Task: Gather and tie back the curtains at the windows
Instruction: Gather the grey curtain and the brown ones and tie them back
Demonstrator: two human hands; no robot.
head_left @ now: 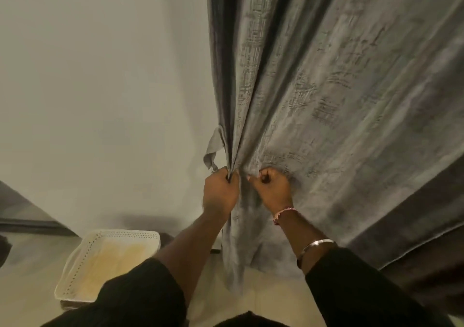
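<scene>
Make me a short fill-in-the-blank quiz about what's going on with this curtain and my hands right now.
1. Both hands grip the grey ____.
2. The left hand holds the bunched folds nearest the ____ wall.
3. The right hand wears a metal ____ on its wrist.
4. The white perforated tray sits on the person's ____ side.

Missing words: curtain; white; bangle; left

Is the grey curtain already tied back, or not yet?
Not yet. The left hand and right hand bunch the curtain, while the tie-back strip hangs loose beside it.

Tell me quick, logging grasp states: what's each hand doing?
Left hand: fingers gripping gathered curtain folds.
Right hand: fingers bunching the curtain fabric.
</scene>
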